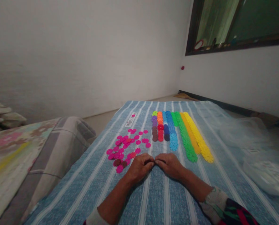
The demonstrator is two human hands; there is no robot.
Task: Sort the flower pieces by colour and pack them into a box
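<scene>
Both hands down on the striped blue cloth, knuckles up, fingertips meeting at centre. Left hand curled nearly closed, thumb & fingers pinched together; right hand same, curled tight, tips touching the left's. Something tiny may be pinched btwn them, can't tell, fingers hide it. Just left of the left hand: loose scatter of pink discs, a couple of darker maroon ones at its near edge, close to the left wrist side. Straight ahead of both hands, sorted rows running away: yellow row longest, w/ an orange strip beside it, then green row, blue row, then short stacks of red, purple & dark discs. Clear plastic bag lies crumpled at right, well apart from the hands.
</scene>
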